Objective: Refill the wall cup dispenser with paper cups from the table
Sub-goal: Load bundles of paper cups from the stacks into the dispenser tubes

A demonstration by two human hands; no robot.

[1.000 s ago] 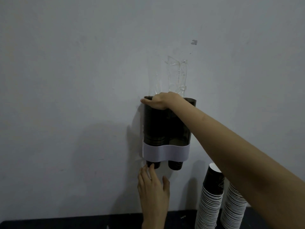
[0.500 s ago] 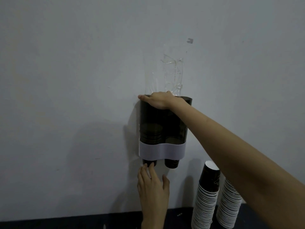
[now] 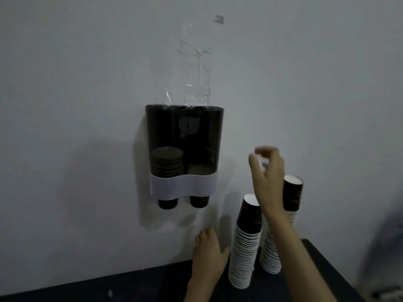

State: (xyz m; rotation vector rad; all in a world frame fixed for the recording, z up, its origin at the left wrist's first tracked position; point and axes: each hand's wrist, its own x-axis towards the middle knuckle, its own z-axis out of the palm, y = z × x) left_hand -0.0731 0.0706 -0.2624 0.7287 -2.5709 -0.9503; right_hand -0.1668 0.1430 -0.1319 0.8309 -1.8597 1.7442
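Note:
The dark two-tube cup dispenser (image 3: pixel 184 136) hangs on the wall with a white band (image 3: pixel 182 185) across its lower part. A short stack of cups shows inside each tube, and one cup bottom pokes out under each. Two tall stacks of black paper cups stand on the table to the right: the nearer stack (image 3: pixel 245 245) and the farther stack (image 3: pixel 283 225). My right hand (image 3: pixel 267 173) is in the air above these stacks, fingers loosely curled, holding nothing I can make out. My left hand (image 3: pixel 208 253) lies flat against the wall below the dispenser.
A dark table (image 3: pixel 305 277) runs along the bottom of the view. A crumpled clear plastic sleeve (image 3: pixel 196 73) sticks up out of the dispenser's top. A small bit of tape (image 3: pixel 219 19) is stuck on the grey wall above.
My right hand has left the dispenser's top rim and swung down and right over the cup stacks. My left hand has dropped lower on the wall. The view has shifted.

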